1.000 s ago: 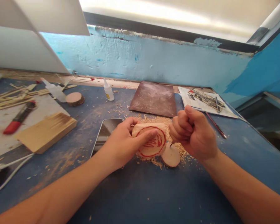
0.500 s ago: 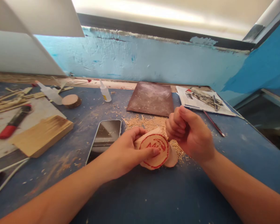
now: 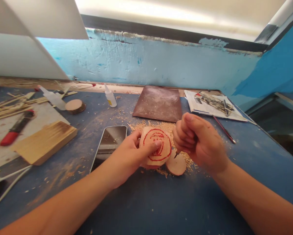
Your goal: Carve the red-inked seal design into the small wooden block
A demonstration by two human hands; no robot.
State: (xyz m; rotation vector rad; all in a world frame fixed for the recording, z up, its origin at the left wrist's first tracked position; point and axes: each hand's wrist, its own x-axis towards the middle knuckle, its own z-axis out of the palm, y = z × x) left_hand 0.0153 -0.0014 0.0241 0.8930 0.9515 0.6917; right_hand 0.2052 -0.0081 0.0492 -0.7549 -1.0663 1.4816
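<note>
My left hand (image 3: 129, 153) grips a pale round wood slice (image 3: 156, 146) with a red circle and red marks drawn on its face, tilted up off the blue table (image 3: 146, 202). My right hand (image 3: 197, 143) is a closed fist around a small carving tool whose dark tip (image 3: 176, 154) pokes out below it, just right of the slice. A second plain wood disc (image 3: 177, 164) lies flat under that tip, on a heap of wood shavings (image 3: 158, 129).
A phone (image 3: 109, 142) lies left of my hands. Behind are a brown sheet (image 3: 158, 102), a glue bottle (image 3: 110, 95), papers with tools (image 3: 213, 104) and a red pencil (image 3: 224, 129). At left sit a wooden block (image 3: 43, 140), a red-handled tool (image 3: 14, 128), a bark-edged disc (image 3: 74, 105) and sticks.
My left hand turned and lifted the marked slice, first lowering it toward me, then raising it back. My right fist moved slightly, its tool tip now showing again over the plain disc.
</note>
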